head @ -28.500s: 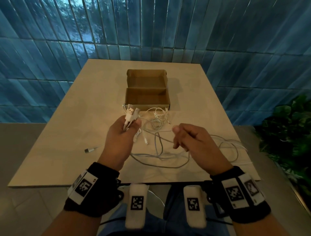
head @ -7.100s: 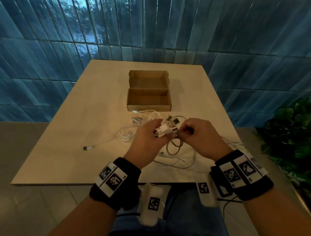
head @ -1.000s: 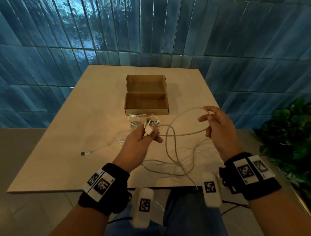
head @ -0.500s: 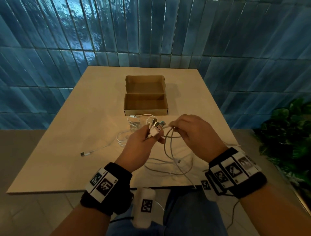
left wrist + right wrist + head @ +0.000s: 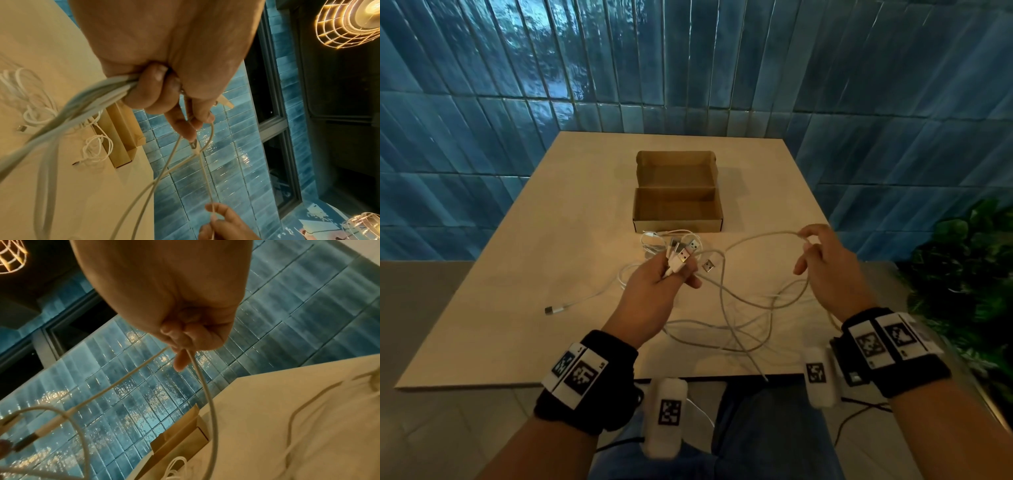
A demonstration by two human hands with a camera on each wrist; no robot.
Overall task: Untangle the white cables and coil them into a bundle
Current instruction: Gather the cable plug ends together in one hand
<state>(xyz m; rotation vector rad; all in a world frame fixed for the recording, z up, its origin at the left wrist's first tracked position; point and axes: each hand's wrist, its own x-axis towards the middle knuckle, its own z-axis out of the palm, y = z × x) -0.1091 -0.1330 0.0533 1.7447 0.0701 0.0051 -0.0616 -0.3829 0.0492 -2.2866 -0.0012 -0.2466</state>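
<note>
Head view: the open brown cardboard box point(image 5: 677, 209) sits mid-table on the pale beige table point(image 5: 517, 274). Nearer than the box, the left hand point(image 5: 654, 291) is raised above the table, fingers curled in a closed grip round a cluster of white USB cable ends point(image 5: 681, 255); the metal plugs fan out toward the box. One more plug point(image 5: 708, 265) hangs just right of the cluster. Well right of the box front, the right hand point(image 5: 825, 270) pinches a single thin white cable strand point(image 5: 760, 237) between thumb and forefinger, the other fingers loosely curled. The strand arcs from this pinch toward the left hand. The tangled white cables point(image 5: 736, 322) lie in loose loops on the table, nearer than the box, between the two hands. A small coiled white cable point(image 5: 652, 241) lies touching or just beside the box front. One cable end with a grey plug point(image 5: 554, 309) lies well left of the box, nearer the table edge.

Left wrist view: left hand point(image 5: 164, 65) fingers wrapped round several cables point(image 5: 92, 97); box point(image 5: 121, 129) beyond.

Right wrist view: right hand point(image 5: 174, 305) fingertips closed on the strand point(image 5: 205, 386), which hangs in a curve toward the box point(image 5: 180, 434).
</note>
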